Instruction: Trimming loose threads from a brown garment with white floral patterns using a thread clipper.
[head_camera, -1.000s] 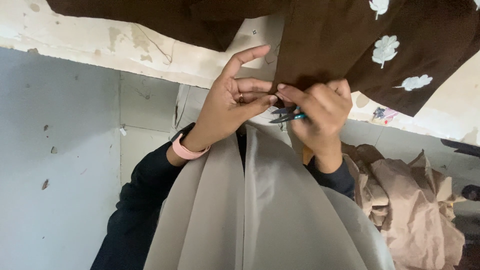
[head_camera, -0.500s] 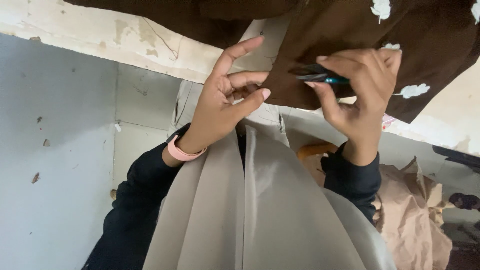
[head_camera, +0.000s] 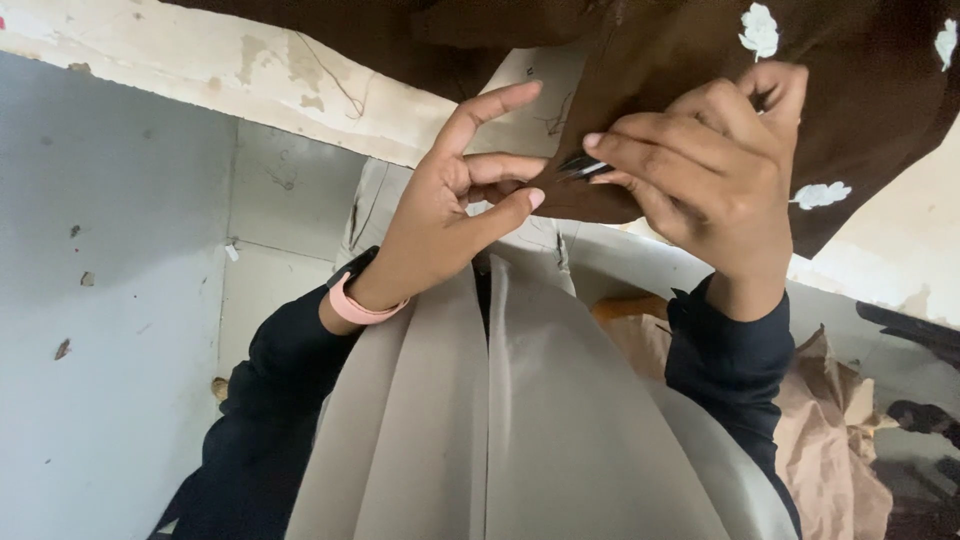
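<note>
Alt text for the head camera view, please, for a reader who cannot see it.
Two hands work at the edge of a brown cloth with white leaf prints: the right hand grips a small dark tool, and the left hand pinches the cloth beside it.

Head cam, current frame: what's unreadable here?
- Small dark tool: mostly covered by the right hand, so its kind is unclear.
- Brown fabric with white leaf prints: cut off by the top edge.
- Left hand fingertips: whether they pinch thread is too small to tell.
- Crumpled tan cloth: cut by the right edge.
</note>
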